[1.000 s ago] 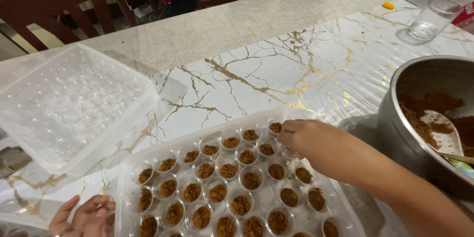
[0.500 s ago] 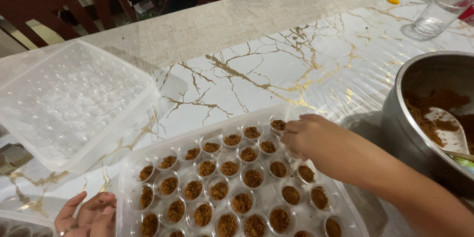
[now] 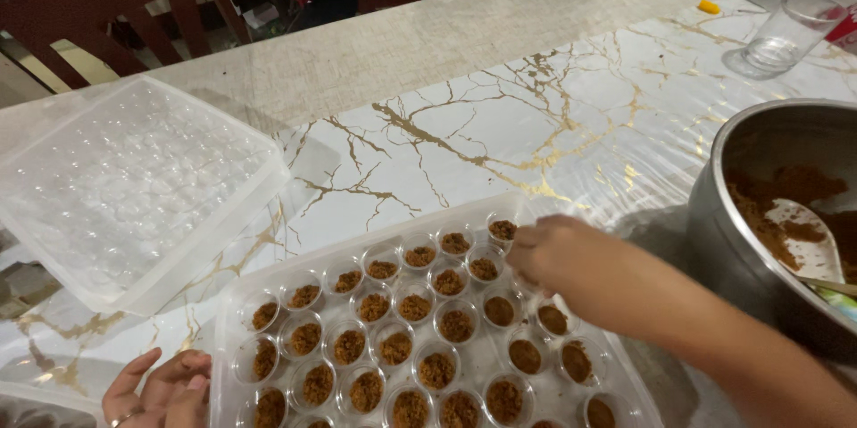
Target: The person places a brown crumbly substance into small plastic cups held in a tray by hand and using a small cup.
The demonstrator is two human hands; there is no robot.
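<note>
The left hand is resting half-curled, gripping nothing, against the near-left edge of the clear tray of crumb-filled cups. The right hand is pressing bunched fingers over the tray's far-right cups; whether they are pinching anything is hidden. A steel pot is sitting at the table's right edge.

Free: marble table centre to far | Obstacles: lid left; pot right; cup tray near; glass far right.
</note>
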